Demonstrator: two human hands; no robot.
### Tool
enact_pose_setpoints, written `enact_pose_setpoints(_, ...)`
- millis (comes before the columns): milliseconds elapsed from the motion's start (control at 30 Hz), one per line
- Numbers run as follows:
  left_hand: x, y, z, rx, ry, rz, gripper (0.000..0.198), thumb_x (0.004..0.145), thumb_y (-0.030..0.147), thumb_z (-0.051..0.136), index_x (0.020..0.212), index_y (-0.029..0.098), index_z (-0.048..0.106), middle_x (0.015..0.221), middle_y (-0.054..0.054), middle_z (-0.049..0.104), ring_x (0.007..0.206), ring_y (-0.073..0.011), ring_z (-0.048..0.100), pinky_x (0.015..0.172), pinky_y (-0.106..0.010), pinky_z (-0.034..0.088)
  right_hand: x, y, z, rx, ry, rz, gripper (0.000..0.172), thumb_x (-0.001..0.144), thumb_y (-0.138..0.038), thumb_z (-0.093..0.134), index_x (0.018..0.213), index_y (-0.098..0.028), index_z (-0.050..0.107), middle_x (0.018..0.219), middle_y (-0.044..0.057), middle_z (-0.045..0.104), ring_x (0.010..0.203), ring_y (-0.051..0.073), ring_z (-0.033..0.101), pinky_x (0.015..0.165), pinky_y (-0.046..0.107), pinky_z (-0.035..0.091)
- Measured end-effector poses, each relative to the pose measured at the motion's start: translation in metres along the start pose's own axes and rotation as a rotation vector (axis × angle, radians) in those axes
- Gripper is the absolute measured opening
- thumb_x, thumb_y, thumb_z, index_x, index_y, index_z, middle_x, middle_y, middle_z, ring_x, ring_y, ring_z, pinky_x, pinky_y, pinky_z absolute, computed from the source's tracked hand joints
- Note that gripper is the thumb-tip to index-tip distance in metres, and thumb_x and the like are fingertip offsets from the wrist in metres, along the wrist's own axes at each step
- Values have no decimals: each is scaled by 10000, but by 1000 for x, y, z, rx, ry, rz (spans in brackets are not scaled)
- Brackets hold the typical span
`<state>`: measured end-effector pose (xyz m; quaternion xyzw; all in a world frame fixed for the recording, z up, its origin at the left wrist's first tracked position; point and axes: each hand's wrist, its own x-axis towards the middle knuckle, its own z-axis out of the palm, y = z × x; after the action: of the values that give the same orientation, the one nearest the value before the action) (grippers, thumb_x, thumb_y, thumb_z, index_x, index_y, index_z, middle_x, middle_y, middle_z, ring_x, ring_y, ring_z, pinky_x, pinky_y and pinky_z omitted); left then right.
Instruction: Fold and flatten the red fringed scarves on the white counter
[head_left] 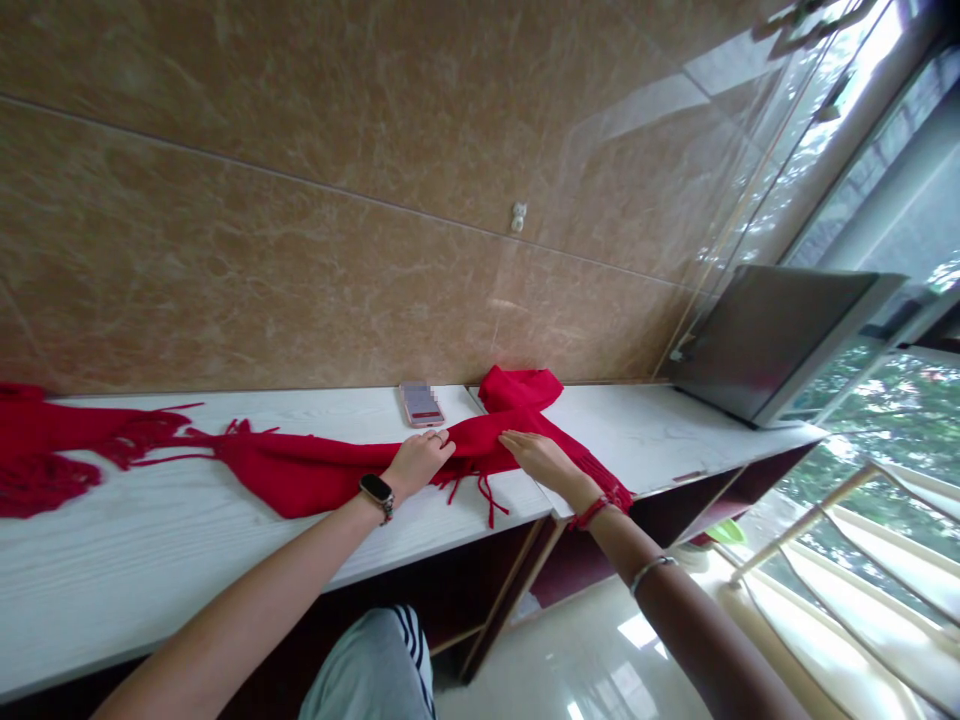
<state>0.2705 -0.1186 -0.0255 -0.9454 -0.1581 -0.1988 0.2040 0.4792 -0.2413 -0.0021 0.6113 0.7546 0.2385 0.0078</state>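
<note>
A long red scarf (300, 470) with tasselled ends lies stretched across the white cabinet top. It is narrow and bunched at the left, and a folded part sits by the wall beyond my hands. My left hand (421, 464), wearing a ring and a dark watch, has its fingers bent onto the scarf and closed on the cloth. Just to the right, my right hand (541, 458) rests on the scarf with its fingers stretched out. A fringed end hangs near my right wrist at the front edge.
Another red fringed cloth (45, 450) lies at the far left. A phone (422, 405) sits near the tiled wall (300, 250). A grey box-like appliance (780, 335) stands at the right end, by the windows. Open shelves are below, and a pale metal rack (847, 560) stands at right.
</note>
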Motion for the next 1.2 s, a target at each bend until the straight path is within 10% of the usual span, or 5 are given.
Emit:
enact_pose_setpoints(733, -5, 9, 10, -24, -74, -16, 341, 809, 24, 417, 1118, 118, 527, 1053, -125, 547, 881, -198, 563, 642, -279, 477, -4, -2, 13, 119, 55, 147, 424, 797, -31, 352, 1180, -80, 527, 1205, 163, 550, 1145, 223, 489, 972, 362, 390)
enact_pose_setpoints(967, -6, 14, 4, -176, 4, -81, 436, 852, 325, 466, 1228, 103, 460, 1200, -146, 506, 1094, -241, 476, 889, -357, 409, 3, -12, 3, 183, -30, 126, 482, 859, -191, 341, 1341, -161, 345, 1394, 107, 349, 1290, 249, 282, 1007, 505, 286)
enact_pose_setpoints(1200, 7, 33, 5, -234, -40, -107, 505, 798, 158, 476, 1290, 93, 381, 1335, -157, 411, 1237, -245, 356, 971, -393, 350, 9, -14, 7, 213, -114, 176, 477, 897, -253, 283, 1371, -206, 278, 1424, 97, 289, 1311, 247, 233, 997, 538, 260)
